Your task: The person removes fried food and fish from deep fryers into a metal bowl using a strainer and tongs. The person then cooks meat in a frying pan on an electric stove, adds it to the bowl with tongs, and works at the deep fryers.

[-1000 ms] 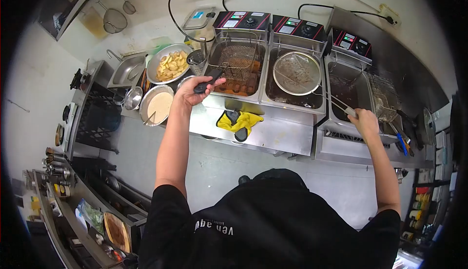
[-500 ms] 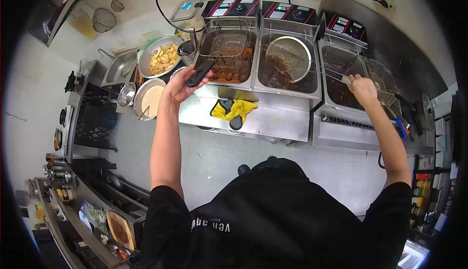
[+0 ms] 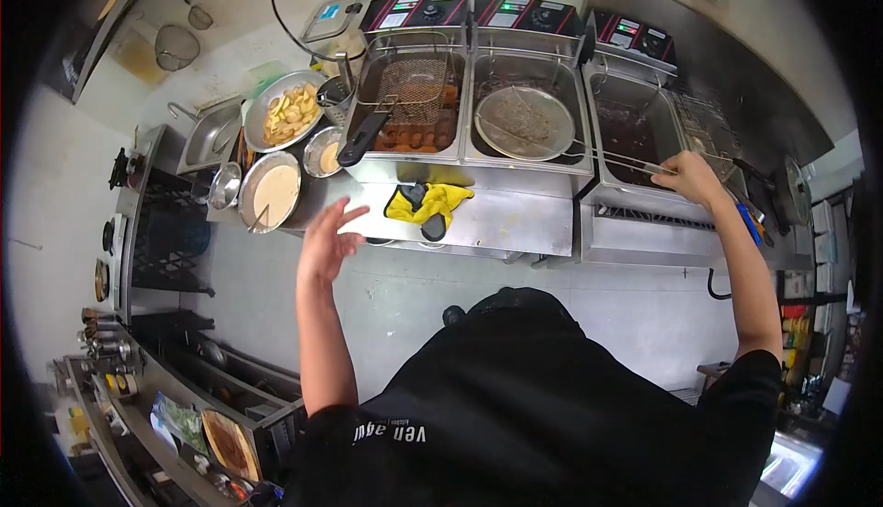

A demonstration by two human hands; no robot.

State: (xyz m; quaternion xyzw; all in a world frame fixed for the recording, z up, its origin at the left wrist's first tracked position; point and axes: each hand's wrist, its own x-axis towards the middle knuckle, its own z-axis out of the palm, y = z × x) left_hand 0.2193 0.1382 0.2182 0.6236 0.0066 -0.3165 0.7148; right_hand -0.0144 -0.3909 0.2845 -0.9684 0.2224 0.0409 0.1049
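My right hand (image 3: 692, 178) grips the end of a long wire handle at the right. That handle belongs to a round mesh skimmer (image 3: 524, 124), which lies nearly level in the middle fryer (image 3: 589, 144); how deep it sits in the dark oil I cannot tell. With nothing in it and fingers apart, my left hand (image 3: 328, 239) hovers in front of the counter. Just beyond it is the black handle of a wire fryer basket (image 3: 411, 84), apart from my fingers. The basket rests over the left fryer (image 3: 451, 147), where brown pieces sit in orange-brown oil.
Left of the fryers stand a bowl of pale cut pieces (image 3: 292, 113), a bowl of creamy batter (image 3: 272, 190) and a smaller bowl (image 3: 322, 153). A yellow and grey cloth (image 3: 430, 204) lies on the front ledge. A third fryer (image 3: 635, 130) is at the right.
My left hand has let go of the basket's black handle and drawn back toward me. The skimmer has gone from tilted up to nearly level in the middle fryer, still in my right hand.
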